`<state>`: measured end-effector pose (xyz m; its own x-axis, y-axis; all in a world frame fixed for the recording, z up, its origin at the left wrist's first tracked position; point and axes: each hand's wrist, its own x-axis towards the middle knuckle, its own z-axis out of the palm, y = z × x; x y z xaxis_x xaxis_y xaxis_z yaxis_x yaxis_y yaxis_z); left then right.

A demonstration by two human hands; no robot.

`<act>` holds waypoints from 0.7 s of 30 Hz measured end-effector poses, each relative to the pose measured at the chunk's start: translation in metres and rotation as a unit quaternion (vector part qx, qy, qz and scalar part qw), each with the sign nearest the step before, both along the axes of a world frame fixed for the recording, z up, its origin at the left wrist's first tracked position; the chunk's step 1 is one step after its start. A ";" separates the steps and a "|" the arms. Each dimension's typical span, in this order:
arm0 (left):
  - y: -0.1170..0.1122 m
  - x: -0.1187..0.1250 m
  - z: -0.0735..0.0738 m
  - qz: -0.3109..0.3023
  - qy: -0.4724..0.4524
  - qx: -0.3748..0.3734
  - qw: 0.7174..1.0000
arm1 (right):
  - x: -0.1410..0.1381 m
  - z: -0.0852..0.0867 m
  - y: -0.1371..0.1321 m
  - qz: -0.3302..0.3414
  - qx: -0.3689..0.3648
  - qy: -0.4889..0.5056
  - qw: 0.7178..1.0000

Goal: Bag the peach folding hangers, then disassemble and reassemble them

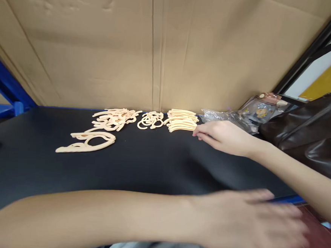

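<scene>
My right hand (224,136) reaches across the black table (151,164), its fingertips touching the right end of a neat stack of curved wooden strips (182,120); the fingers lie together, nearly flat, and hold nothing I can see. My left hand (249,220) crosses in front near the table's front right edge, smeared by motion, fingers stretched out and empty as far as I can tell. Left of the stack lie small wooden rings and hooks (151,120), a heap of hook-shaped pieces (111,119) and two larger looped wooden pieces (89,143).
A cardboard wall (159,48) backs the table. Clear plastic bags (234,115) with small packets lie at the back right, beside a dark brown leather bag (309,130). A blue metal frame (6,94) stands at the left. Red floor (316,240) shows at the lower right.
</scene>
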<state>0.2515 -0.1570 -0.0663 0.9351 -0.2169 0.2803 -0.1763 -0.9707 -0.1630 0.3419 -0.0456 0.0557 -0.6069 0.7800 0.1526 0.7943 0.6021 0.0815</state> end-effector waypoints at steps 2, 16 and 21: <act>0.072 -0.079 0.048 0.065 -0.014 -0.072 0.995 | 0.001 -0.013 0.005 -0.015 -0.018 0.024 0.999; 0.166 -0.195 0.040 0.493 -0.001 -0.132 0.860 | -0.046 -0.056 0.035 -0.029 0.000 0.136 0.990; 0.172 -0.187 0.040 0.481 0.018 -0.115 0.869 | -0.033 -0.063 0.040 -0.056 -0.039 0.198 0.978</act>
<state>0.0640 0.0147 -0.0261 0.6621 0.7275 0.1799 0.7335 -0.6783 0.0438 0.3092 -0.0056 -0.0075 -0.4232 0.8564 0.2956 0.8154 0.5023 -0.2878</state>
